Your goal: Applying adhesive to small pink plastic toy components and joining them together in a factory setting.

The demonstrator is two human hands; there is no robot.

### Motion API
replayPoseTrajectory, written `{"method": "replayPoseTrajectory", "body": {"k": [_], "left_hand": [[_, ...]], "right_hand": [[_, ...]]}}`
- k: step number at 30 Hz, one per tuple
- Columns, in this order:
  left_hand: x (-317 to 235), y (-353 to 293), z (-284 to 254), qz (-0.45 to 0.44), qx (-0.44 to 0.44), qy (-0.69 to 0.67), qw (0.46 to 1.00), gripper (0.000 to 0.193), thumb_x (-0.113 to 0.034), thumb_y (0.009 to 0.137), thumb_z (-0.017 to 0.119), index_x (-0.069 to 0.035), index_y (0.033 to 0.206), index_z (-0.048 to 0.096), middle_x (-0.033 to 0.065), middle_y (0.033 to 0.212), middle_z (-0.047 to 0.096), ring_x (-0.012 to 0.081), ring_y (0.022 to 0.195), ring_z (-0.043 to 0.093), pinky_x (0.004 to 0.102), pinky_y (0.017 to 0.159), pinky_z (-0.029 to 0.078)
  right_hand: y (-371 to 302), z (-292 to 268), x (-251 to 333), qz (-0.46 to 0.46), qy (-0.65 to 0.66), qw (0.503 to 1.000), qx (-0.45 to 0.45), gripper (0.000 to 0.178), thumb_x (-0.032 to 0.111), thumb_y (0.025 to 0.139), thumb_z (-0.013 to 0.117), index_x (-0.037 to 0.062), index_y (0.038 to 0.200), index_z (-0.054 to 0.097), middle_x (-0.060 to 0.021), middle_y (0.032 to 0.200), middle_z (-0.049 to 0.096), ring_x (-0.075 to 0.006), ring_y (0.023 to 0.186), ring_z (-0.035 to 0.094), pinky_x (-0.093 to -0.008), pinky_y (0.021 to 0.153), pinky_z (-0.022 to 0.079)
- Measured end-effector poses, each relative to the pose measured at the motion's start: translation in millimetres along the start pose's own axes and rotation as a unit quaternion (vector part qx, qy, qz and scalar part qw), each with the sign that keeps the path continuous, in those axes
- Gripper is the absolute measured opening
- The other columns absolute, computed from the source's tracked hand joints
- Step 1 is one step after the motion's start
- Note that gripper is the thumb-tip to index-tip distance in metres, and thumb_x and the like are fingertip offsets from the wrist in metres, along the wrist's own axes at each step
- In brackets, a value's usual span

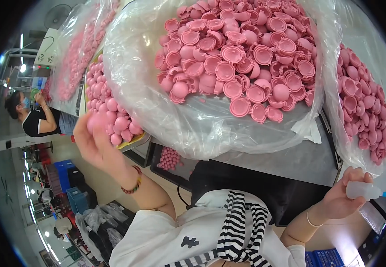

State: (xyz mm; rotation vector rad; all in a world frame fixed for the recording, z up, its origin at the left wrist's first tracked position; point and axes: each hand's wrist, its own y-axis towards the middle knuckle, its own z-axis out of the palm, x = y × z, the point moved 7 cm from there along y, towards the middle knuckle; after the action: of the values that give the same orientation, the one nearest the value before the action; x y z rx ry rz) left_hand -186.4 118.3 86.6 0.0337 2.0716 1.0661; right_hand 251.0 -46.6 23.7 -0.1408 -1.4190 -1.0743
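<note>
At the left, my left hand (96,149) is raised over a heap of closed pink balls (108,107) in a yellow-rimmed container. Its fingers curl round one pink ball (97,121), which is somewhat blurred. Off to the right, my right hand (343,196) grips a small translucent squeeze bottle (362,190) with a blue tip, tilted on its side. Between and beyond my hands spreads a big pile of pink half-shells (233,53), many hinged in pairs, on a clear plastic bag (193,138).
More pink half-shells (364,102) lie in plastic at the far right. A dark tray (157,155) under the table edge holds small pink balls (170,158). Another person (39,115) works at the far left. Blue crates (66,173) stand on the floor.
</note>
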Motion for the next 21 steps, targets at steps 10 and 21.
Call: {"method": "replayPoseTrajectory", "body": {"k": [10, 21], "left_hand": [[-12.9, 3.0, 17.8, 0.166, 0.008, 0.065, 0.984, 0.019, 0.004, 0.078, 0.053, 0.006, 0.097, 0.055, 0.0147, 0.097, 0.059, 0.0231, 0.088, 0.057, 0.0309, 0.081, 0.043], [-53.0, -39.3, 116.4, 0.192, 0.338, 0.204, 0.899, 0.04, -0.014, 0.066, 0.066, -0.009, 0.103, 0.054, 0.0043, 0.087, 0.057, 0.0233, 0.084, 0.051, 0.0355, 0.075, 0.037]], "right_hand": [[-6.0, 20.9, 1.9, 0.013, -0.038, 0.998, 0.056, 0.05, 0.042, 0.086, 0.041, -0.0032, 0.106, 0.045, -0.0083, 0.067, 0.049, -0.0134, 0.058, 0.037, -0.0236, 0.049, 0.028], [-17.6, 35.5, 5.1, 0.017, -0.048, 0.994, 0.092, 0.045, 0.041, 0.082, 0.045, -0.0011, 0.098, 0.044, -0.0098, 0.058, 0.051, -0.0137, 0.051, 0.038, -0.0245, 0.046, 0.027]]}}
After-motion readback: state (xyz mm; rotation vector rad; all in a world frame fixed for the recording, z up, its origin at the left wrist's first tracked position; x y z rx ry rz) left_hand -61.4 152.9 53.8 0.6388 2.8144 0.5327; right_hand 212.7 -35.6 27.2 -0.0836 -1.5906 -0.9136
